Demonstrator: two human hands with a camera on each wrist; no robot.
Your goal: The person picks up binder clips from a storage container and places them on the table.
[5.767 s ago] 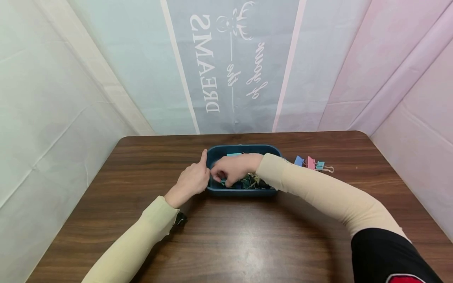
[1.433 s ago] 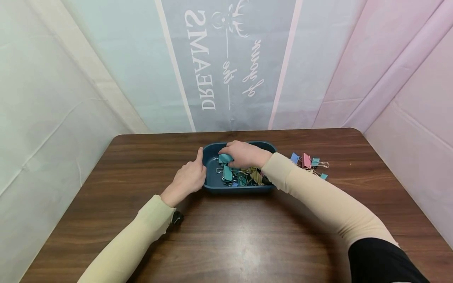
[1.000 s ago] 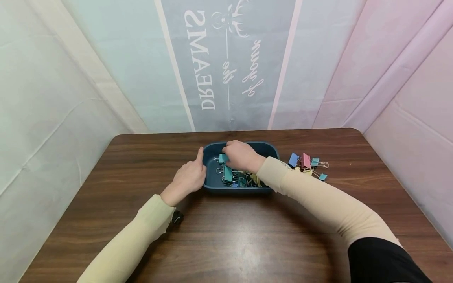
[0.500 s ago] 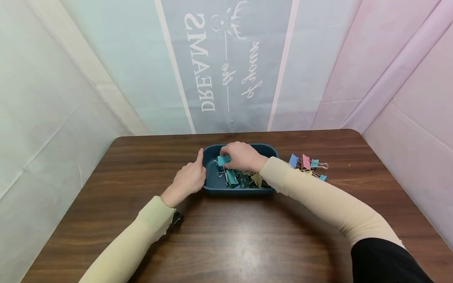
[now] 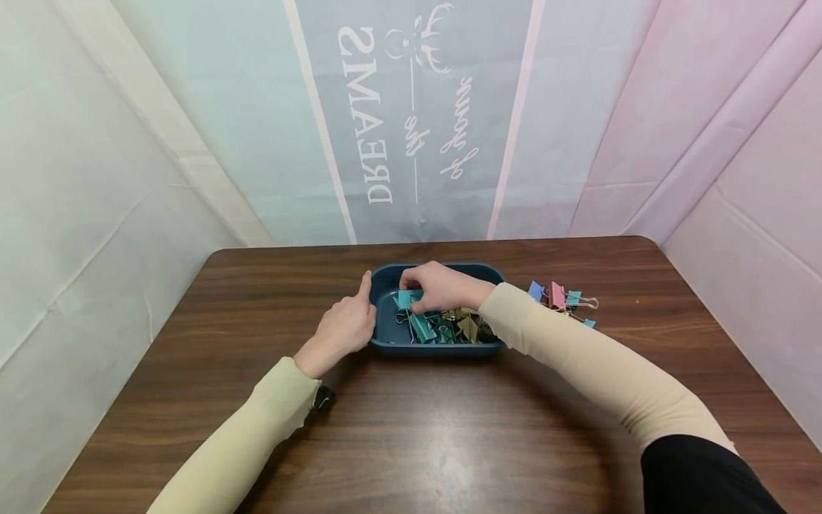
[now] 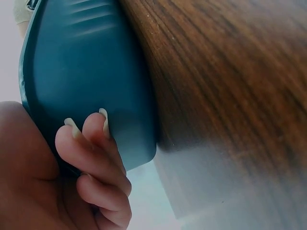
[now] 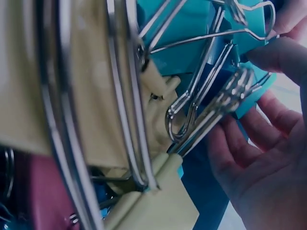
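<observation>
A dark teal plastic tub [image 5: 437, 350] holds several loose binder clips, among them teal clips [image 5: 422, 328] and gold-yellow clips [image 5: 469, 328]. My left hand [image 5: 347, 325] grips the tub's left end; in the left wrist view its curled fingers [image 6: 93, 158] press the outer wall. Inside the tub, my right hand [image 5: 443, 287] pinches a teal binder clip [image 5: 405, 298] between thumb and fingers. The right wrist view shows this hand [image 7: 268, 158] around teal metal, close to tangled wire handles [image 7: 230, 96] and a pale yellow clip [image 7: 158, 201]. My right hand and sleeve hide part of the pile.
Right of the tub, several clips lie on the wooden table [image 5: 411, 442]: a blue one [image 5: 536, 290], a pink one [image 5: 556, 295] and teal ones [image 5: 574, 298]. A small black object [image 5: 324, 397] shows beside my left cuff. Fabric walls [image 5: 244, 143] enclose the table.
My right hand has gone from the tub's left end towards its middle since the oldest frame. Lately the pinched teal clip has shifted slightly nearer, and a teal clip below it has tilted. My left hand stays put.
</observation>
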